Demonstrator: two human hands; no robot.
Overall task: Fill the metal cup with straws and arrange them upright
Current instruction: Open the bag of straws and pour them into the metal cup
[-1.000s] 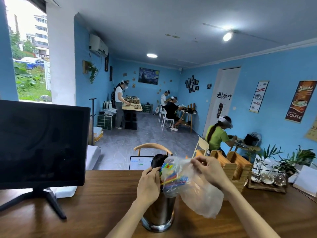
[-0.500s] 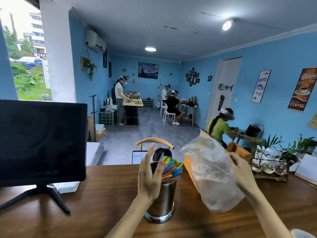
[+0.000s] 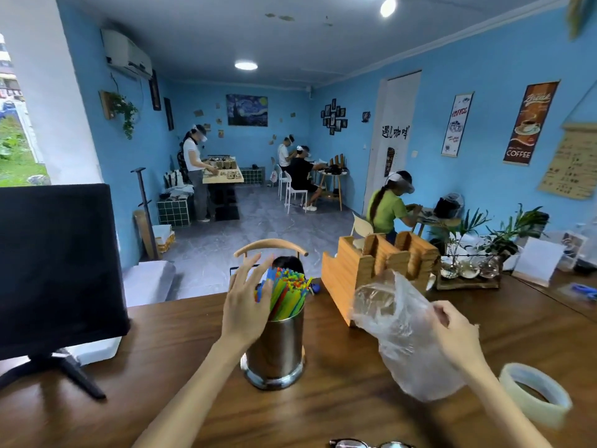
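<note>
A shiny metal cup (image 3: 274, 349) stands on the wooden counter (image 3: 339, 409) in front of me. A bundle of coloured straws (image 3: 287, 292) sticks out of it, leaning slightly right. My left hand (image 3: 247, 302) is beside the bundle's left side with straight, spread fingers that touch the straws. My right hand (image 3: 452, 331) grips a crumpled clear plastic bag (image 3: 400, 334), held above the counter to the right of the cup. The bag looks empty.
A black monitor (image 3: 55, 266) on a stand fills the left. A wooden organiser (image 3: 371, 270) stands behind the bag, plants (image 3: 497, 234) further right. A tape roll (image 3: 533, 392) lies at the right, glasses (image 3: 355, 443) at the near edge. People work in the room beyond.
My right hand pulled the bag off the straws and carried it right and down. The straws stayed in the cup. My left hand let go of the cup rim and opened beside the straws.
</note>
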